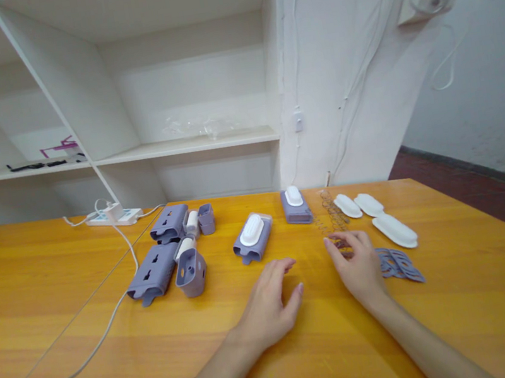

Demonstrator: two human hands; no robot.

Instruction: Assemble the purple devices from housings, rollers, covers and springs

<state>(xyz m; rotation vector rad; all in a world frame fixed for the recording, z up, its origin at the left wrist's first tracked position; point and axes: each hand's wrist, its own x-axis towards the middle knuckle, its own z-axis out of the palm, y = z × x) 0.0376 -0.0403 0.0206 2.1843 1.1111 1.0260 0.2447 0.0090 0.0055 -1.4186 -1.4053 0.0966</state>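
My left hand (271,304) is held over the table with thumb and fingers apart and nothing between them. Nearest to it lies a purple-grey plastic housing (256,249) with a white oval cover (252,230) on top. My right hand (356,265) is beside a pile of thin metal springs (334,211), its fingers curved and a gap showing between them and the thumb. The fingers partly hide the springs' near end. Flat purple-grey slotted pieces (399,264) lie just right of that hand. Beyond them are several white oval covers (396,230).
A second housing with a white cover (294,196) stands near the wall. On the left are slotted purple housings (155,271), small purple cups (192,273) and white cylinders (185,248). A power strip (115,216) sits behind, its cable (107,330) running across the table.
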